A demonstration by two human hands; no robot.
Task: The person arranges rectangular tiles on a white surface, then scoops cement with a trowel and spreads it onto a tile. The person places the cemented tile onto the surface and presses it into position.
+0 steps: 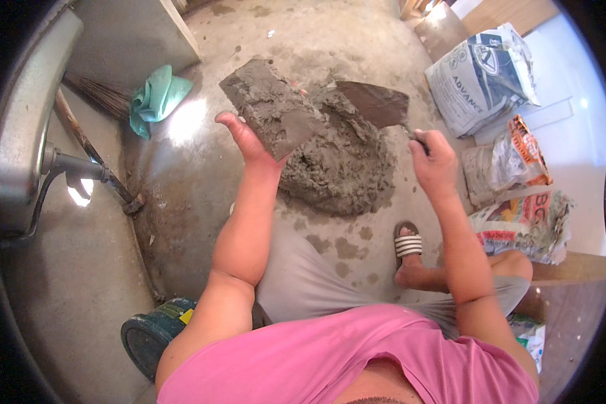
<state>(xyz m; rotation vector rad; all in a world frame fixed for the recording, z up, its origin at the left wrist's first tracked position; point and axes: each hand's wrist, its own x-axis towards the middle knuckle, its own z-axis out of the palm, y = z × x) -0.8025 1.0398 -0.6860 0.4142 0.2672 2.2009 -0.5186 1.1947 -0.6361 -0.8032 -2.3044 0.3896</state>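
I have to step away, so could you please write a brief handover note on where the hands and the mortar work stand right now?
Left hand: holds a flat board loaded with grey mortar, tilted.
Right hand: grips the trowel, blade over the mortar pile on the floor.
Nearby: opened bags to the right, broom and green cloth to the left.
Done: mortar looks mixed, some lifted onto the board.
Left: most of the pile remains on the floor.

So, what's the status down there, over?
Left hand holds mortar-loaded grey board. Right hand grips flat steel trowel. Grey mortar heap below, unobstructed.
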